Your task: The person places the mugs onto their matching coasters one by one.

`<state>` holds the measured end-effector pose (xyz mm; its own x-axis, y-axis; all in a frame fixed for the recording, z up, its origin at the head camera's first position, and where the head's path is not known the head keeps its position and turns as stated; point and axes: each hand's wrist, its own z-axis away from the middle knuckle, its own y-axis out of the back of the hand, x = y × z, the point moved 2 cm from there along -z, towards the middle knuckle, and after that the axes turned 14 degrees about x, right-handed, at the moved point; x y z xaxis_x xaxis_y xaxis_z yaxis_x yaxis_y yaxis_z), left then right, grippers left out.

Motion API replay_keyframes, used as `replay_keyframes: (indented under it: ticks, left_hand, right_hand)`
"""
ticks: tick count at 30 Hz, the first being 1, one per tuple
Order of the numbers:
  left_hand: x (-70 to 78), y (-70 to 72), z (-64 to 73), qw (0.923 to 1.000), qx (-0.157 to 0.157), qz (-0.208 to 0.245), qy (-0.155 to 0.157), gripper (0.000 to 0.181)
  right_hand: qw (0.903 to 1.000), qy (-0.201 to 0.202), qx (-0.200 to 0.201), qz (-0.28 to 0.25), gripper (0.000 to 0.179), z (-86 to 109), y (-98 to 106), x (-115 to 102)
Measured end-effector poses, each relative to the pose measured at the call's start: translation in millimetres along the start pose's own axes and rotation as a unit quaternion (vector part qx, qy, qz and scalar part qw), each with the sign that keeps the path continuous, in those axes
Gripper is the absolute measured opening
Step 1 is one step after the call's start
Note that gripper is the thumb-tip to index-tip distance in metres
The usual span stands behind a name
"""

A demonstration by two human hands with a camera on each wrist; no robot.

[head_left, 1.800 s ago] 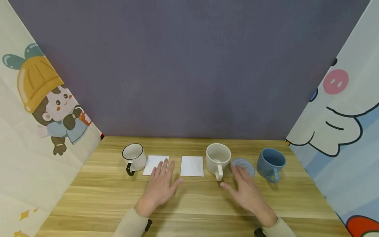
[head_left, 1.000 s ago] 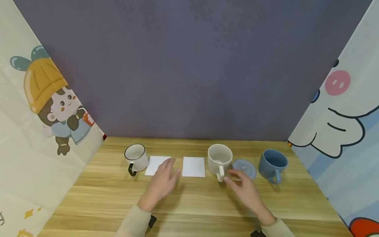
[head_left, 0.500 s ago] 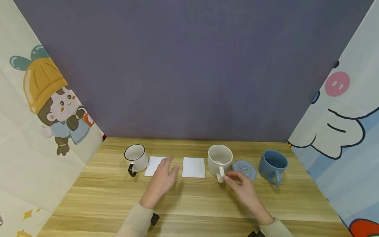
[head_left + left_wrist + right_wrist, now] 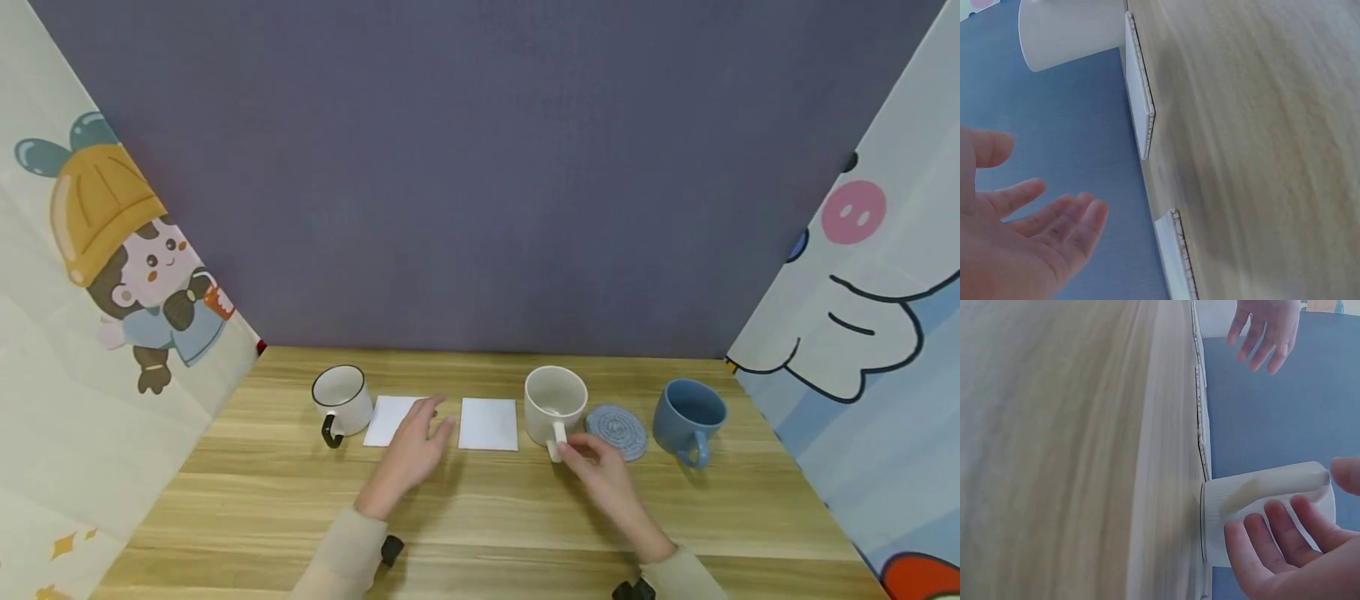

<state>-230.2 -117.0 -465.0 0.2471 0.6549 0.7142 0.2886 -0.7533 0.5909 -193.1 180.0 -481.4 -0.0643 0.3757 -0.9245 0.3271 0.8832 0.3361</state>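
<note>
My right hand [image 4: 600,479] is at the handle of the white mug [image 4: 555,396], thumb and fingertips right at it. In the right wrist view, the mug's handle [image 4: 1291,482] shows between the thumb and the loosely bent fingers [image 4: 1282,531], which are not wrapped around it. My left hand [image 4: 408,454] hovers, fingers relaxed and holding nothing, over the near right part of a white square coaster [image 4: 386,421], partly hiding it. A second white square coaster [image 4: 489,423] lies between that hand and the white mug.
A white mug with black rim and handle [image 4: 343,404] stands at the left. Right of the white mug lies a round blue-grey coaster [image 4: 617,432], then a blue mug [image 4: 686,417]. A dark panel [image 4: 480,208] rises behind the wooden table [image 4: 480,533].
My right hand has moved left from over the round coaster to the white mug's handle. My left hand has lifted and turned slightly, with its fingers less spread. The mugs stay in place.
</note>
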Motion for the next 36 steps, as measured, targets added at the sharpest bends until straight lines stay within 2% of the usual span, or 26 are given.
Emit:
replay_keyframes:
  ticks: [5,15,22,27,36]
  left_hand:
    - [-4.0,-3.0,-1.0,0.9994,-0.006,0.032,0.006,0.046]
    - [-13.9,-7.7,-4.9,0.9974,-0.014,0.065,0.027,0.043]
    - [-16.5,-13.7,-7.5,0.9977,-0.018,0.064,0.014,0.040]
    - [-18.7,-16.4,-9.3,0.9975,-0.022,0.064,0.019,0.039]
    - [-18.1,-21.9,-13.5,0.9966,-0.042,0.067,0.022,0.038]
  right_hand:
    - [0.9997,-0.024,0.003,-0.011,0.032,-2.9,-4,1]
    - [0.9942,-0.059,0.005,-0.090,0.026,-5.0,-14,4]
    - [0.9885,-0.077,-0.002,-0.130,0.026,-5.8,-15,5]
    - [0.9813,-0.096,-0.015,-0.166,0.026,-6.8,-17,5]
    - [0.9732,-0.123,-0.006,-0.194,0.026,-10.0,-21,5]
